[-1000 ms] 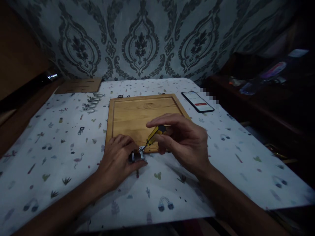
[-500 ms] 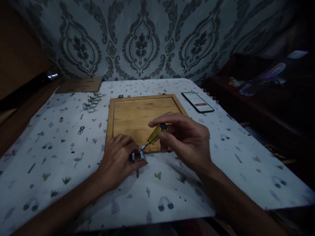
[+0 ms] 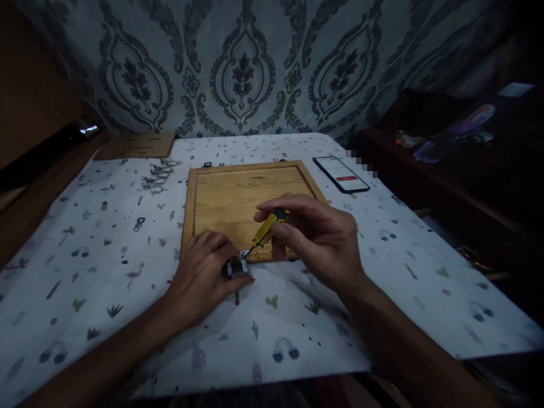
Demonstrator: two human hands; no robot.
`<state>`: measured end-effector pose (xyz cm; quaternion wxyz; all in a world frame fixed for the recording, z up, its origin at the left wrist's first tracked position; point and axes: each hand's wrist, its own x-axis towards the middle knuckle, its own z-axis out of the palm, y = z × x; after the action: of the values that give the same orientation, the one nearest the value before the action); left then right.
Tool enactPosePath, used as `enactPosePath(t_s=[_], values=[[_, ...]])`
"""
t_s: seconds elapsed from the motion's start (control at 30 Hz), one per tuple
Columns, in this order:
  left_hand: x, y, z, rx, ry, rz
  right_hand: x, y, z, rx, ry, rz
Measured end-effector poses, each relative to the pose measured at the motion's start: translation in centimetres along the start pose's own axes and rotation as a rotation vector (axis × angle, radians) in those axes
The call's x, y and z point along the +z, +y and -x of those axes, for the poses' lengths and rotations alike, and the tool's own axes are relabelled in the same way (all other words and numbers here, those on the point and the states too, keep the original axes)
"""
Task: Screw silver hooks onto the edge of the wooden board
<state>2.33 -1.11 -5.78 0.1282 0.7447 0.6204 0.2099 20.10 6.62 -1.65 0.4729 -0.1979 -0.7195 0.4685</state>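
Note:
My left hand (image 3: 204,280) is closed on a small metal fitting (image 3: 236,267) and presses it down at the near edge of a wooden board (image 3: 238,192). My right hand (image 3: 317,238) pinches a yellow and black screwdriver (image 3: 267,226) between thumb and fingers. The screwdriver slants down to the left, and its tip rests on the top of the metal fitting. Both hands lie over the near edge of the board, on a table with a white patterned cloth (image 3: 106,283).
A phone (image 3: 341,174) with a lit screen lies to the right of the board. Several metal parts (image 3: 157,177) lie to the back left, with a flat brown sheet (image 3: 136,146) behind them. Small dark bits (image 3: 139,224) lie left of the board. Dark furniture (image 3: 450,170) stands to the right.
My right hand's fingers have shifted slightly round the screwdriver's handle, while its tip stays on the fitting. My left hand has kept still.

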Motion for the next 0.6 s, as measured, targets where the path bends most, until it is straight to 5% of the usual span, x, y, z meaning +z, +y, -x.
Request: enactPosePath(t_s=[0.6], values=[[-1.9, 0.8, -1.7, -0.004, -0.143, -0.105, 0.4, 0.4, 0.0, -0.039, 0.016, -0.045]])
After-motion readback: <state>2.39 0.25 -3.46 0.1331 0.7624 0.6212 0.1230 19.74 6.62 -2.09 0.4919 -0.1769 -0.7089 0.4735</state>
